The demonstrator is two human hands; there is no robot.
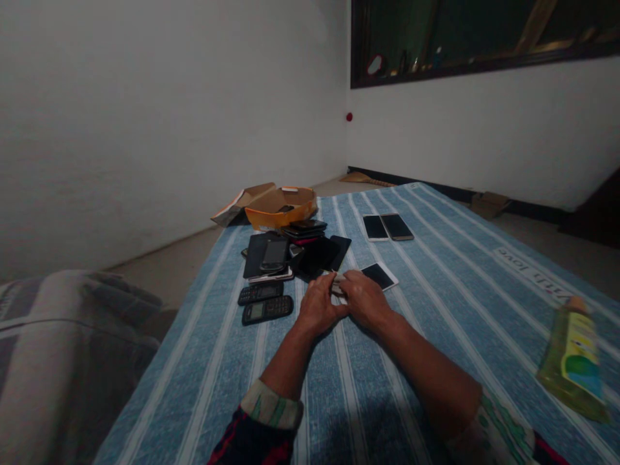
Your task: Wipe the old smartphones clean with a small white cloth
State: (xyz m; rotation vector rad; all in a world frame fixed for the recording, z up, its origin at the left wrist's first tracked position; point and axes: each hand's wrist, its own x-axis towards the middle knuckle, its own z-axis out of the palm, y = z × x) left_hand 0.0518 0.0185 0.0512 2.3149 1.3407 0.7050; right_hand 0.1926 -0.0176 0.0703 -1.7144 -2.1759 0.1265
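My left hand point(318, 302) and my right hand point(364, 298) meet near the middle of the bed-like surface, fingers bent inward. Between them shows a small pale piece point(338, 292), mostly covered, whose kind I cannot make out; both hands are closed on it. A white smartphone point(378, 276) lies screen up beside my right hand, partly hidden by it. Just beyond my left hand are dark smartphones point(317, 257) in a loose heap. Two black keypad phones point(267, 310) point(260, 293) lie to the left of that hand.
Behind the heap stands an open orange cardboard box point(281, 218). Two smartphones point(374, 227) point(397, 226) lie side by side further back. A bottle of yellow-green liquid point(574, 361) lies at the right on the blue striped cloth point(450, 290). Walls rise behind.
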